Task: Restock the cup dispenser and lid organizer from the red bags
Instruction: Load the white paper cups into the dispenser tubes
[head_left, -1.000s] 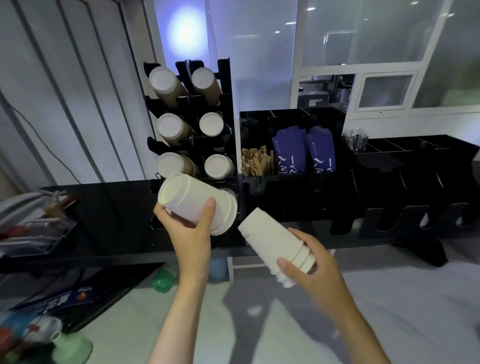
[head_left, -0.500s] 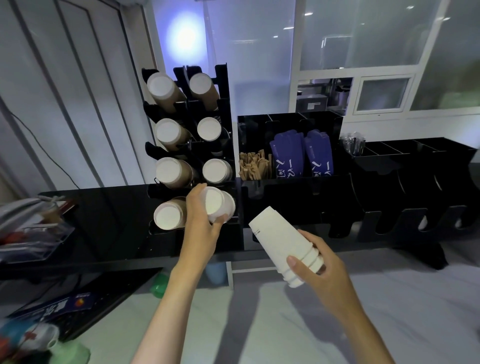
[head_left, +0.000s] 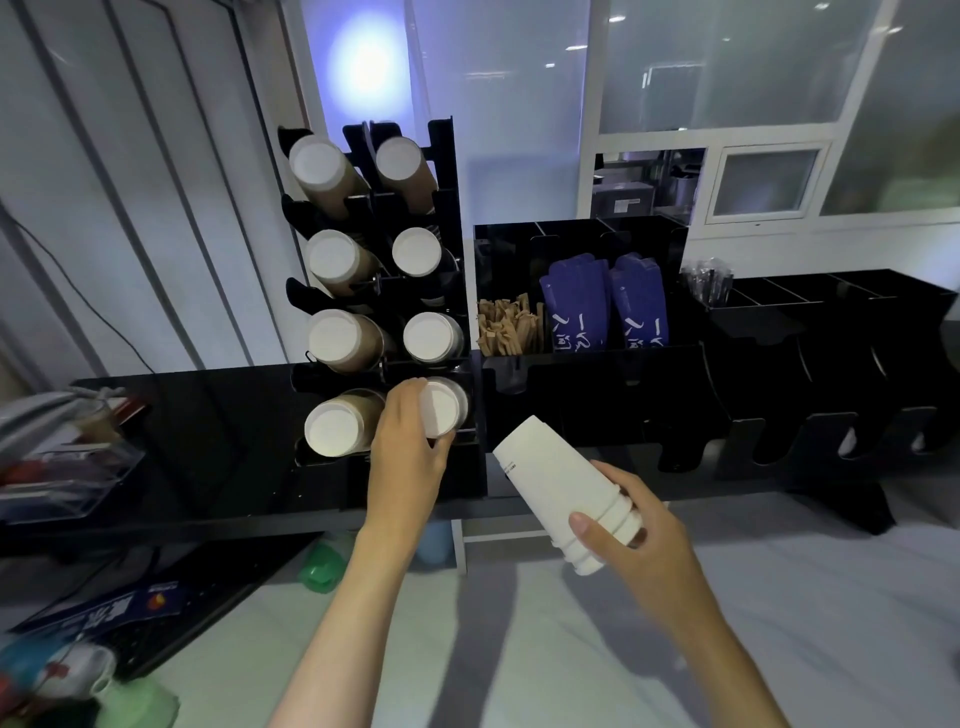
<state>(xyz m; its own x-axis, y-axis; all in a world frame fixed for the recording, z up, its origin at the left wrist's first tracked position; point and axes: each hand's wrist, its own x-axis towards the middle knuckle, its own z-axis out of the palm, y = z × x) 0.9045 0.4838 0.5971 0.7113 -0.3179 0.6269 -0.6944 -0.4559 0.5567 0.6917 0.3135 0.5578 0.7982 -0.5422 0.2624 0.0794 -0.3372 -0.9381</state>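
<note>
A black cup dispenser (head_left: 457, 171) stands on the counter with two columns of slots, each holding a stack of cups lying on its side. My left hand (head_left: 405, 447) grips a white cup stack (head_left: 442, 406) that sits in the bottom right slot. My right hand (head_left: 631, 535) holds a second stack of white paper cups (head_left: 556, 478) tilted in the air, in front of the counter's edge. To the right sits the black lid organizer (head_left: 831, 364) with curved front slots. No red bag is in view.
A black compartment box (head_left: 582, 236) holds brown stirrers (head_left: 506, 327) and blue sleeves (head_left: 605, 306). Clear trays (head_left: 67, 467) with clutter sit at the far left. A dark keyboard (head_left: 156, 618) and green items (head_left: 322, 566) lie lower left on the white surface.
My left hand carried its cup stack from the air into the bottom right dispenser slot and pushed it deeper. My right hand has kept its stack almost still.
</note>
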